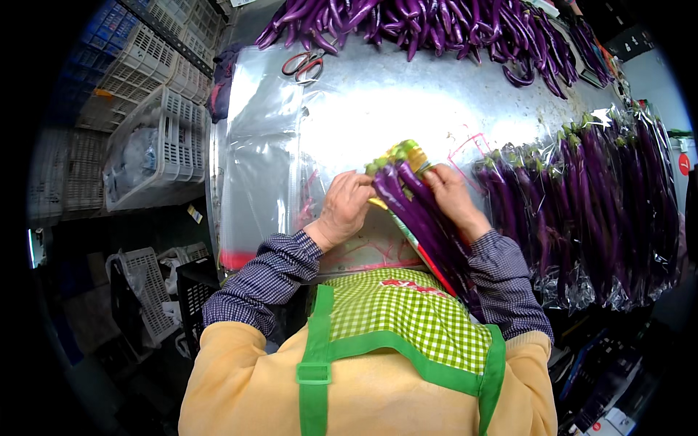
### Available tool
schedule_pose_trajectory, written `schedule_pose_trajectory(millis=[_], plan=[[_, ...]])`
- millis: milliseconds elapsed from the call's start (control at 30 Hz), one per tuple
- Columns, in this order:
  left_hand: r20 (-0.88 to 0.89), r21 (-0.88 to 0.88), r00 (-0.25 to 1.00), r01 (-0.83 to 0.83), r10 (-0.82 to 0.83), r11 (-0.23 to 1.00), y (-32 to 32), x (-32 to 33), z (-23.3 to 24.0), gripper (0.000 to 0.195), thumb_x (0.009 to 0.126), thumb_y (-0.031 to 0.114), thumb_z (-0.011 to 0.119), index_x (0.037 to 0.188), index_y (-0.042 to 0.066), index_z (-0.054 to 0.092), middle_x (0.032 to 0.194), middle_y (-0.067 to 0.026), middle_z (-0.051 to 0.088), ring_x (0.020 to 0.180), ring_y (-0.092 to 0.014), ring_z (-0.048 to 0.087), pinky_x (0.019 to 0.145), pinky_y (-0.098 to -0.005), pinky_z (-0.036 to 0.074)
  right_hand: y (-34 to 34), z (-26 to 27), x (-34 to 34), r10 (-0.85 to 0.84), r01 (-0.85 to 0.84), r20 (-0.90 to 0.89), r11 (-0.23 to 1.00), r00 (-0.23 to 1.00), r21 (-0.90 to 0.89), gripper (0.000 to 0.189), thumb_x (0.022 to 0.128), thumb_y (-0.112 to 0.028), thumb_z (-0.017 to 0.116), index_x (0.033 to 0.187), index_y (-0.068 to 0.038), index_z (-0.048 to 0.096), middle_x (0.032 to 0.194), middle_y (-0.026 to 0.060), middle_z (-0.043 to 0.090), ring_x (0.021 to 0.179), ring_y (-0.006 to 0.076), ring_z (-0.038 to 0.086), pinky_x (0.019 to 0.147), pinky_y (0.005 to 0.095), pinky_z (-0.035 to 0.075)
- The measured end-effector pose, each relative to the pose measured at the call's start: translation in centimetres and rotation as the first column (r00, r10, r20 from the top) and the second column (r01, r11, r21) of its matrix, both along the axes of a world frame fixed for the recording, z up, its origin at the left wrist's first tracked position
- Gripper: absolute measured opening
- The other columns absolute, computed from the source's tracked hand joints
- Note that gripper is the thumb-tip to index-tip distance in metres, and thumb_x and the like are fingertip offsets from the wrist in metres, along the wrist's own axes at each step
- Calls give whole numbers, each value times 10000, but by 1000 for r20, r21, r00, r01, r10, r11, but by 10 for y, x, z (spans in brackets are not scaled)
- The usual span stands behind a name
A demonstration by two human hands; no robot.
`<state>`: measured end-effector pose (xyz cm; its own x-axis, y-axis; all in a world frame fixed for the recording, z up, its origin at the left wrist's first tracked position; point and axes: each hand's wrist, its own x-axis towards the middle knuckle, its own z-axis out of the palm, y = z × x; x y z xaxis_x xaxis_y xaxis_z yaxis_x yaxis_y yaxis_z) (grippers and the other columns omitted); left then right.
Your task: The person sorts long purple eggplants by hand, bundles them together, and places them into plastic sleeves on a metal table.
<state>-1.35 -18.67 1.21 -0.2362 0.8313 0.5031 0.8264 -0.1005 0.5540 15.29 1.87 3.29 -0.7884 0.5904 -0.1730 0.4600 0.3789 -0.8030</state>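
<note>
A bunch of long purple eggplants [422, 207] with green stem ends lies slanted on the metal table before me, its lower ends reaching past the front edge beside my apron. Beneath it shows a colourful printed sheet or wrapper [413, 240], yellow at the top and green and red along the side. My left hand [346, 201] pinches the wrapper's left edge close to the stems. On the other side my right hand [451, 194] grips its upper right edge. The fingertips of both hands are partly hidden.
Flat clear plastic bags [262, 158] are stacked at the left, with red-handled scissors [303, 66] above them. Loose eggplants [436, 22] are heaped along the far side. Bagged eggplants [591, 201] stand in a row at the right. White plastic crates [182, 136] are left of the table.
</note>
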Motion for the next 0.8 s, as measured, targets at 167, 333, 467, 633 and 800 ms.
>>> schedule_pose_trajectory(millis=[167,333,467,633,800], plan=[[-120,-105,972,190,-202,976,13,-2,24,199,757,1,650,935,53,579,1036,-152,606,992,-332,601,1077,-484,405,12,-6,8,223,-233,115,969,968,80,247,980,-239,591,891,-10,615,810,210,619,757,377,603,706,445,479],[59,-222,997,70,-58,973,26,9,9,185,776,5,662,941,3,576,1102,-176,580,1051,-369,565,926,-457,448,9,-38,10,119,-113,46,986,992,-120,300,972,-264,594,921,29,632,802,213,640,732,295,618,700,408,486],[20,-140,986,166,-165,976,28,1,11,212,781,-24,673,977,7,598,1199,-195,571,1114,-397,557,985,-458,443,9,-34,0,240,-226,30,943,970,-244,313,977,-272,594,935,35,638,744,154,613,691,199,559,675,375,476],[325,-244,910,343,-257,907,2,-10,10,169,818,-74,689,930,-16,578,1358,-211,492,1299,-386,492,1046,-412,451,26,-21,3,309,-283,6,877,951,-388,294,979,-254,607,951,35,656,724,59,604,691,121,536,643,326,462],[331,-299,924,294,-191,908,-11,-4,3,181,820,-64,699,965,-15,602,1369,-215,508,1299,-373,517,1033,-396,472,28,-28,9,307,-304,-48,889,951,-342,271,968,-238,617,973,30,655,752,75,635,716,129,553,676,327,470]])
